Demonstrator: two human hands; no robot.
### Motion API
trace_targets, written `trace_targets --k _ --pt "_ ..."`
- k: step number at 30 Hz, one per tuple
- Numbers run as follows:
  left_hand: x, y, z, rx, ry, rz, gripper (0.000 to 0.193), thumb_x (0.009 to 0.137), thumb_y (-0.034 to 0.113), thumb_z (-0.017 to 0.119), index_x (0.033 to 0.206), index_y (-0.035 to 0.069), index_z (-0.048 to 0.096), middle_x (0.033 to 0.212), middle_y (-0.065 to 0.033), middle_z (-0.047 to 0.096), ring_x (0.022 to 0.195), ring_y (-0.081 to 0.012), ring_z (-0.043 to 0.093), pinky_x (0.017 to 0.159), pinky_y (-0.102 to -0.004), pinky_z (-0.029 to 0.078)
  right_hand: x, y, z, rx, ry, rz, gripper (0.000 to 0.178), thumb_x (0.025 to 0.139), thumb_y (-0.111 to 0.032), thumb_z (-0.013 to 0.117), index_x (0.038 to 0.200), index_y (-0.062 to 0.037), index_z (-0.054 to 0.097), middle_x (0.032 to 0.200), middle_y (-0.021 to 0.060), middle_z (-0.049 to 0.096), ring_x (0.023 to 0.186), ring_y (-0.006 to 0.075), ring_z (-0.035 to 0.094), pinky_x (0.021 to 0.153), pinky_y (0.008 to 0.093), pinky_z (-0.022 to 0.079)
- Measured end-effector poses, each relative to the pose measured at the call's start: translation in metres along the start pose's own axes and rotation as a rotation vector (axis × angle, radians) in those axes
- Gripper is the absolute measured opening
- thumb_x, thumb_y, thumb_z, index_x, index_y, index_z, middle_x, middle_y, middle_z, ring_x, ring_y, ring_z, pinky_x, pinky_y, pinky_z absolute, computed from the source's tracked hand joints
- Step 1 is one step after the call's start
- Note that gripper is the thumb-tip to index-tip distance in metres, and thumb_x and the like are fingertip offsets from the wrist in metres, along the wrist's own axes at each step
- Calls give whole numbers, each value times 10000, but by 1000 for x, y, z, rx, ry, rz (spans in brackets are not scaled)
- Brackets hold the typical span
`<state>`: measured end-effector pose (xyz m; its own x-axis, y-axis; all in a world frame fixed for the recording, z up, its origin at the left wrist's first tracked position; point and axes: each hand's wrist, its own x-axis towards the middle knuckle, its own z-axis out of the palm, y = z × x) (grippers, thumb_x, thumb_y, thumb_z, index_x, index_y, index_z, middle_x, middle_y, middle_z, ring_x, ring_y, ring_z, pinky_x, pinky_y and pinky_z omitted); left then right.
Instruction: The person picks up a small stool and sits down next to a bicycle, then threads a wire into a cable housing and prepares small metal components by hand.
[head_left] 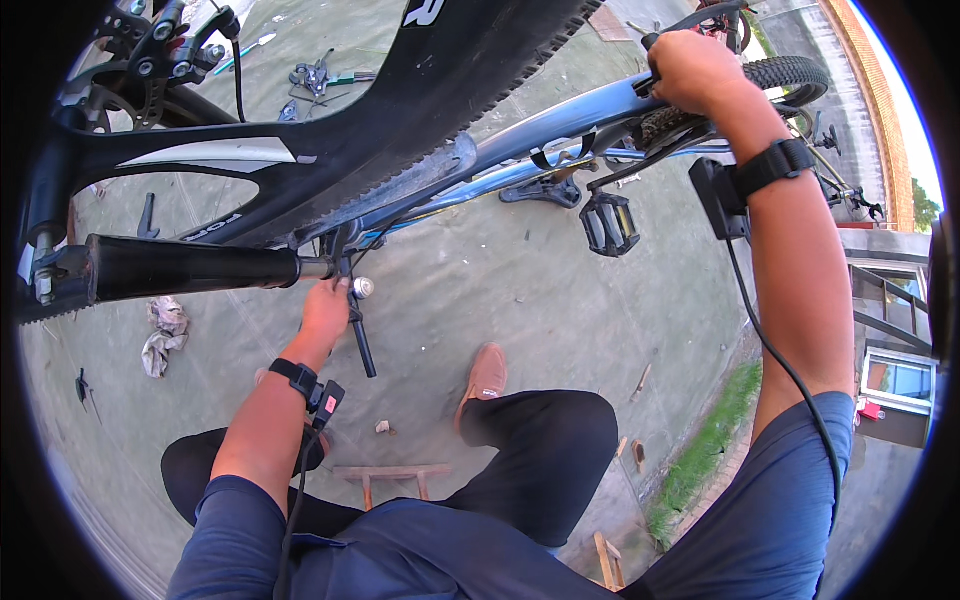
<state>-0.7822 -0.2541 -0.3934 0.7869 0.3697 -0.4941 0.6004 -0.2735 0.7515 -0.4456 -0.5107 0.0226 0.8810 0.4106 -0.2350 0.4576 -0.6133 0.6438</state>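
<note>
A bicycle with a blue frame [560, 120] stretches across the view, its large black fork [330, 110] and front tyre [530, 70] close at the upper left. Beside the silver bell [363, 288], my left hand [328, 310] is closed round the handlebar [362, 345], its fingertips partly hidden. Farther off at the upper right, my right hand [697, 72] grips a black part of the bicycle by the rear end of the blue frame; what part it is, I cannot make out. A black pedal [609, 225] hangs below the frame, and the rear wheel [790, 75] shows beyond my right wrist.
Tools [315, 80] lie on the green-grey ground [440, 330] beyond the fork. A crumpled rag [165, 335] and pliers-like tool [85, 388] are at the left. A wooden stool [390, 472] stands between my legs. Grass [705, 460] edges the ground at the right.
</note>
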Motion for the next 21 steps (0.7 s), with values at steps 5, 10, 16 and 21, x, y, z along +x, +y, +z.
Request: trace_targets --k 5,10,16,21 --pt "-20 6 -5 -95 -124 -195 255 1030 208 524 962 -24 606 763 -122 650 642 -185 636 575 -353 480 -5 2 2 51 9 -34 208 753 -160 775 943 -76 764 936 164 729 907 353 703 810 435 563" --pt "-20 21 -4 -151 -106 -52 259 1018 238 529 1004 -6 615 757 -153 652 677 -245 655 616 -398 495 6 -14 24 10 40 -53 216 769 -201 794 931 -62 755 942 170 726 908 356 697 806 441 562" --pt "-12 18 -7 58 -47 40 292 991 262 542 949 -8 646 857 -253 661 841 -455 625 736 -500 489 9 16 7 6 62 -21 227 758 -179 805 938 -56 741 934 171 724 916 355 698 812 461 554" --pt "-43 -22 -33 -53 -149 -344 308 992 254 558 937 -40 630 809 -219 679 780 -362 674 733 -469 506 11 51 -5 172 117 22 180 769 -102 774 917 -13 724 901 182 724 874 329 707 776 420 544"
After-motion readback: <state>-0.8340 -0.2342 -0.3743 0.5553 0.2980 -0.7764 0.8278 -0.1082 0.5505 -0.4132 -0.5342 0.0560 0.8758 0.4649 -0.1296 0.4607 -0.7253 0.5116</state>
